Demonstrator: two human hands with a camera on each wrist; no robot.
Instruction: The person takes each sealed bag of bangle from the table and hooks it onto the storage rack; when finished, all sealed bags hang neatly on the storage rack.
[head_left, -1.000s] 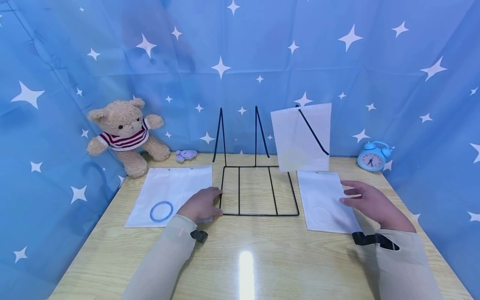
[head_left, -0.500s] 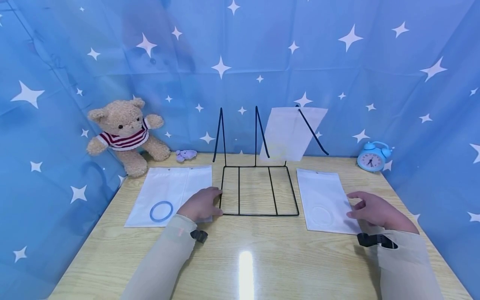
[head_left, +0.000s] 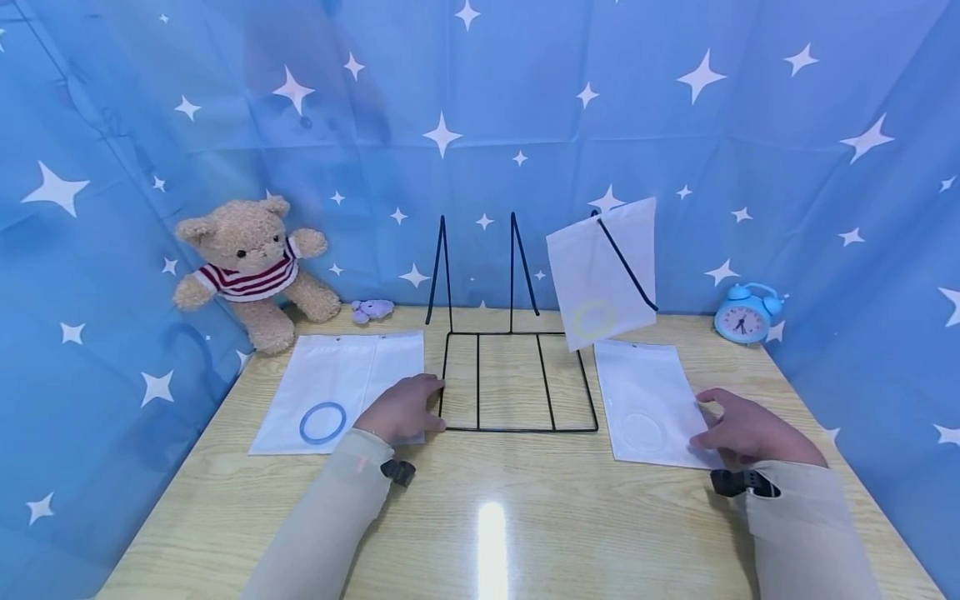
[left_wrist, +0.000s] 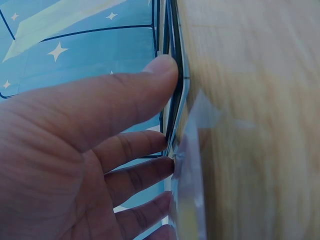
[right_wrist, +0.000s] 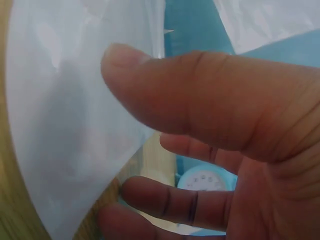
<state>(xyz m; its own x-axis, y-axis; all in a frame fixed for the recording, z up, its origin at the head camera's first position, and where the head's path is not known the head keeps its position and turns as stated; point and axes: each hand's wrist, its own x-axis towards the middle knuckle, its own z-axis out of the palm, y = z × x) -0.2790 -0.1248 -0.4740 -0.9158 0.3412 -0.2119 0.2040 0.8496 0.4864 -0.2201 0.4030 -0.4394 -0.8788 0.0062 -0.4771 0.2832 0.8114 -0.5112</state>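
Note:
My left hand [head_left: 405,407] rests at the front left corner of the black wire rack [head_left: 517,430]. In the left wrist view its thumb and fingertips touch the rack's wire, the fingers fairly straight and spread. Beside the right edge of a flat white bag [head_left: 652,379] with a clear ring is my right hand [head_left: 757,429], thumb over the bag and fingers apart below it in the right wrist view. Another white bag [head_left: 592,258], showing a yellow ring, hangs tilted from the rack's right hook [head_left: 626,265]. A flat white bag [head_left: 330,367] with a blue ring [head_left: 322,422] lies left.
Two more hooks, a left one [head_left: 447,267] and a middle one [head_left: 513,267], rise from the rack's back. A teddy bear [head_left: 247,267] and a small purple toy [head_left: 372,311] sit at the back left. A blue alarm clock [head_left: 742,314] stands at the back right.
The hanging bag has swung away to the left and back, and now tilts, its yellow ring clearer. My right hand has drawn slightly right and nearer. The left hand has stayed on the rack.

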